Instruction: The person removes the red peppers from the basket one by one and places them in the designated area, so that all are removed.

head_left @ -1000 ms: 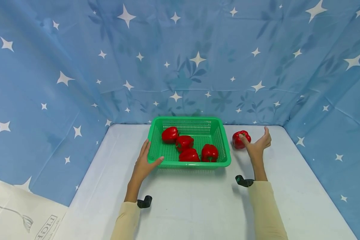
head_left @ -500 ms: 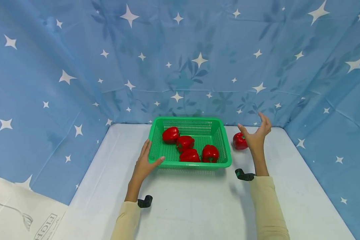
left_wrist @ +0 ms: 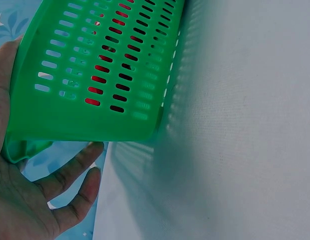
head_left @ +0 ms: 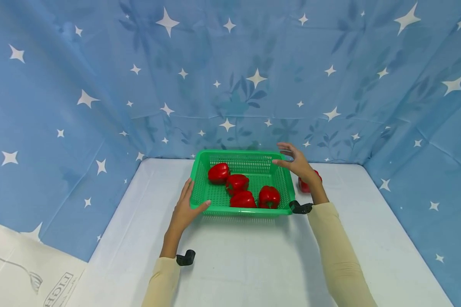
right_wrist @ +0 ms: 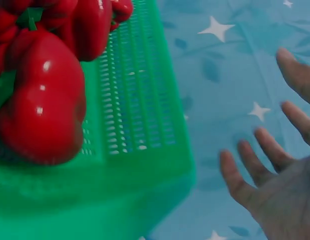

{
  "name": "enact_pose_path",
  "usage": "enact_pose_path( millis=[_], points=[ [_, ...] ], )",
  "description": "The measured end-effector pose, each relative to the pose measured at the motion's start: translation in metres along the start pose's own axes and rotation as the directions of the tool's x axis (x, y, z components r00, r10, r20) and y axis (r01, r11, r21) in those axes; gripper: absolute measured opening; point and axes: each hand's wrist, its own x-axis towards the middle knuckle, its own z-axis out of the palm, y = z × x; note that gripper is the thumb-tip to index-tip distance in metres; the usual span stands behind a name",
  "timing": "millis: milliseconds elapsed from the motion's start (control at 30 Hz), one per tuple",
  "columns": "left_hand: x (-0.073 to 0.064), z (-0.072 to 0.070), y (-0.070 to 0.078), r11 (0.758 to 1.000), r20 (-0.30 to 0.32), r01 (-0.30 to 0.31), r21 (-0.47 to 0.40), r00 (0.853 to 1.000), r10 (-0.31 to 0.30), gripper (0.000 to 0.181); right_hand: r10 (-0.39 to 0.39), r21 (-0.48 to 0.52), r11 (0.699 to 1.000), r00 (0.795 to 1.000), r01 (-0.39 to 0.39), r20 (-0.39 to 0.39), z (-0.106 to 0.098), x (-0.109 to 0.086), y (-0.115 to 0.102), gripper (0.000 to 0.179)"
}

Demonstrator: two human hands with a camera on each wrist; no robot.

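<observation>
A green plastic basket holds several red bell peppers, including one bell pepper near its front right. My left hand is at the basket's front left corner, thumb by the front rim and fingers stretched along the left side. In the left wrist view, those fingers are spread just beyond the perforated wall. Over the basket's back right corner is my right hand, fingers spread and holding nothing. Another bell pepper lies on the table right of the basket, partly hidden behind my right wrist.
The white table carries the basket near its back edge. A blue curtain with white stars rises behind and along both sides. Printed cream cloth shows at the lower left.
My right hand has moved left from above the lone bell pepper to the basket's back right corner, carrying nothing. My left hand and the basket have stayed in place.
</observation>
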Motion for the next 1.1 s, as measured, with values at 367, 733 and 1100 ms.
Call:
enact_pose_path(
  millis=[367,733,1100],
  points=[
    [-0.002,0.001,-0.001,1.0,0.013,0.012,-0.016,1.0,-0.011,0.097,0.106,0.08,0.987,0.939,-0.14,0.326,0.032,0.04,0.038,0.062],
    [0.002,0.0,-0.001,1.0,0.0,0.008,-0.005,1.0,-0.008,0.097,0.28,-0.063,0.957,0.844,-0.284,0.458,0.066,0.059,0.045,0.068],
    [0.0,0.0,0.0,1.0,-0.008,0.008,-0.009,1.0,-0.008,0.097,0.338,-0.089,0.937,0.817,-0.337,0.468,0.093,0.064,0.051,0.069]
  ],
)
